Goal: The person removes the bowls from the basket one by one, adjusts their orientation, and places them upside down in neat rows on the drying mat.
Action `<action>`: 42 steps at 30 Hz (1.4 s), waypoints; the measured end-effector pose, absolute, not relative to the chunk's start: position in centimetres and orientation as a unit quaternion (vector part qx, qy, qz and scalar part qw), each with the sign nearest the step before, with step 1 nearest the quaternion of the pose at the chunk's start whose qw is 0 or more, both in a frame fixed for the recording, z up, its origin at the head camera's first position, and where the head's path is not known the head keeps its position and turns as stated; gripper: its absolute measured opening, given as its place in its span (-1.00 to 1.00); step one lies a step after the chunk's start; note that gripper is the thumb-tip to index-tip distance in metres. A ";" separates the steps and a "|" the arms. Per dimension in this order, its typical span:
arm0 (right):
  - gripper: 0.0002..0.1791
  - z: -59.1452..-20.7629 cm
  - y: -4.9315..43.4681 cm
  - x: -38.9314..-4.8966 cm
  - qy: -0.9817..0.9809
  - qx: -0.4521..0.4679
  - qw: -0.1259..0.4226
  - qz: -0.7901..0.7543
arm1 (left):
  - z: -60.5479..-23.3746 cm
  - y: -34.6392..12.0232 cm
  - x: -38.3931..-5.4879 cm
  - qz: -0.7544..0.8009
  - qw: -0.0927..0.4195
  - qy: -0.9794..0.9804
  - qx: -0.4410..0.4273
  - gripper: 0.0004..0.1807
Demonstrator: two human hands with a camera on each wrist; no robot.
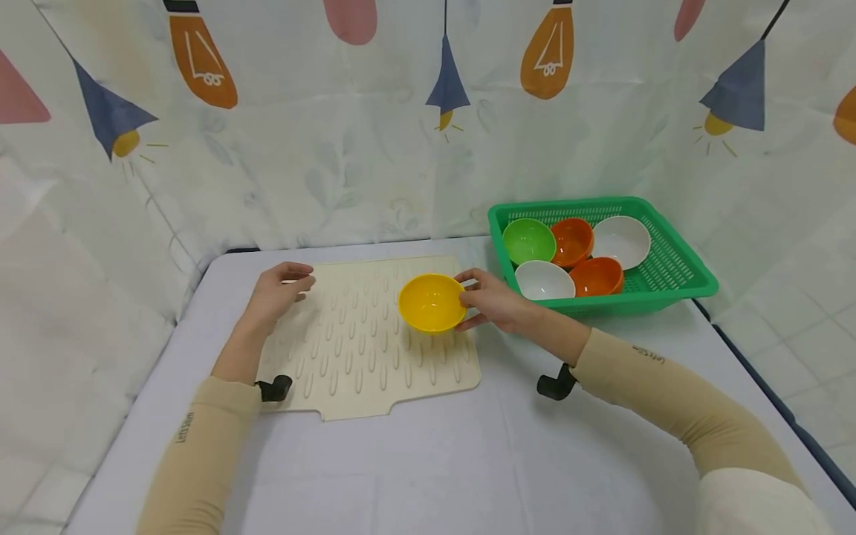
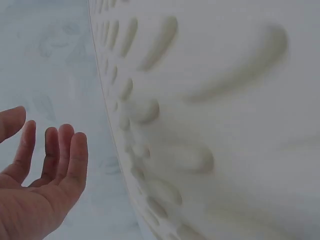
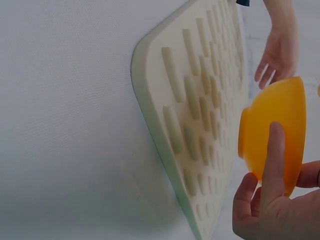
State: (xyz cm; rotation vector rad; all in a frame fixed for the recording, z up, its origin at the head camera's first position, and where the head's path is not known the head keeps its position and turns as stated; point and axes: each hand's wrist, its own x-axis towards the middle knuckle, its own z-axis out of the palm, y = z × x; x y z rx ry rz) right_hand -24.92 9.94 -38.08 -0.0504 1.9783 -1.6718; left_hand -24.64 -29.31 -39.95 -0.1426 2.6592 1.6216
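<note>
A yellow bowl (image 1: 431, 303) is held upright over the right part of a cream draining mat (image 1: 361, 386) with raised oval ridges. My right hand (image 1: 493, 299) pinches the bowl's right side; the right wrist view shows fingers along the outside of the bowl (image 3: 272, 130) and the thumb by the rim. Above the mat's left edge is my left hand (image 1: 277, 293), its fingers relaxed and loosely bent with nothing between them. The left wrist view shows that hand (image 2: 47, 185) beside the ridged mat (image 2: 240, 135).
At the back right stands a green plastic basket (image 1: 669, 301) holding green, orange and white bowls, among them a green bowl (image 1: 530, 241) and a white bowl (image 1: 545, 281). A white cloth (image 1: 441, 468) covers the table. A patterned curtain (image 1: 374, 163) hangs close behind it.
</note>
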 end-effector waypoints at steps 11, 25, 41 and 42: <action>-0.42 -38.6 9.8 -25.0 0.716 -0.017 0.267 -0.645 | -39.4 -23.0 -23.9 0.662 0.135 0.737 0.010 -0.41; -0.45 -39.2 9.3 -24.9 0.711 -0.007 0.255 -0.655 | -40.0 -17.4 -22.8 0.713 0.266 0.648 0.047 -0.42; -0.43 -39.1 9.2 -24.8 0.708 -0.017 0.252 -0.659 | -41.3 -17.2 -23.5 0.727 0.297 0.618 0.030 -0.40; -0.43 -39.1 9.2 -24.7 0.710 -0.018 0.252 -0.658 | -41.4 -17.3 -23.5 0.729 0.299 0.615 0.030 -0.40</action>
